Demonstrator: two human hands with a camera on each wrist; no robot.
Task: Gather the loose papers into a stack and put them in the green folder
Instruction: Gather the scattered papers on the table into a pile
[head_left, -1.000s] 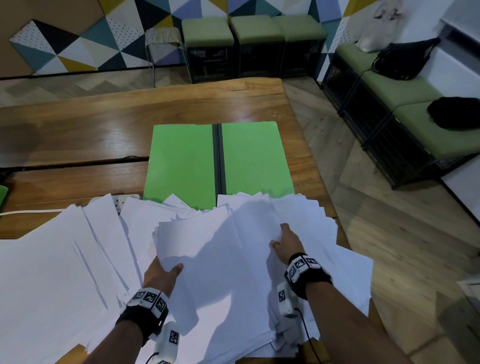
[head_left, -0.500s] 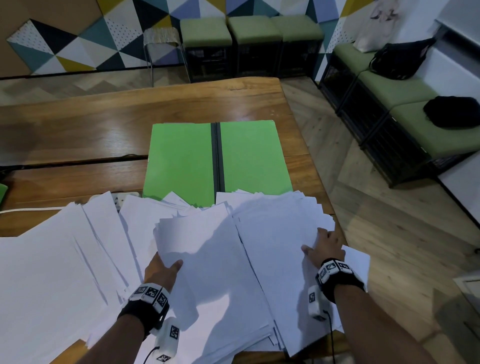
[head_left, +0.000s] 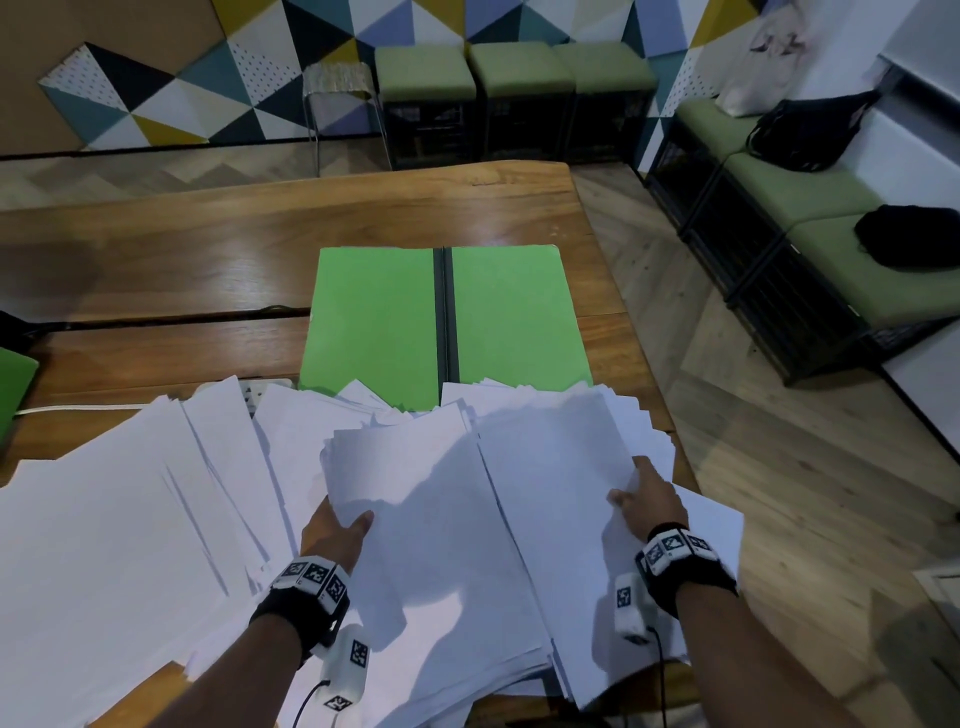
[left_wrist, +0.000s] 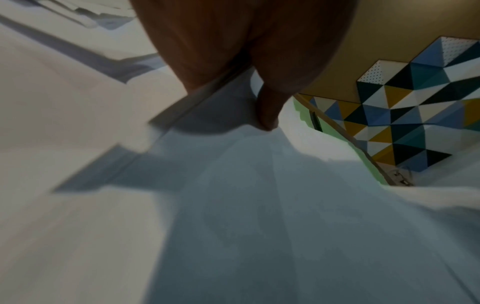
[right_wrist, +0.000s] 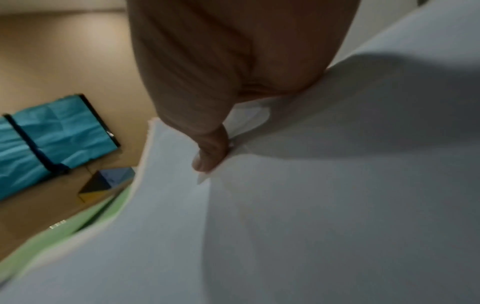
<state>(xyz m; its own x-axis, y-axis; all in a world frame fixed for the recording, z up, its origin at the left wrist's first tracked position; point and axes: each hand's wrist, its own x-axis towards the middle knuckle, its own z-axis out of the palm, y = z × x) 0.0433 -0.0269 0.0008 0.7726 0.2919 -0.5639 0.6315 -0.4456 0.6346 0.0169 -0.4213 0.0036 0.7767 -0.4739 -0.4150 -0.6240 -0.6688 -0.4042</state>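
Clearly both hands are working as a clamp. On the left hand (head_left: 332, 535) the thumb lies on top of the middle bundle of papers (head_left: 441, 519) while the fingers go under its left edge, out of sight, so the grip pinches many sheets at once; the left wrist view shows the thumb pressed onto the top sheet with the edge running into the palm. The right hand (head_left: 647, 499) does the same on the opposite edge: thumb on top, fingers tucked beneath, and the right wrist view shows the sheets bowing upward beside the thumb, probably from being squeezed inward. Holding opposite edges lets the person square the bundle and lift it without sheets sliding out.

More papers fan out loosely to the left across the wooden surface (head_left: 156, 260), not yet gathered. Just beyond, the folder (head_left: 374, 322) lies open and flat, its near edge covered by the papers' far corners, presumably placed there so the stack can go straight forward onto it.
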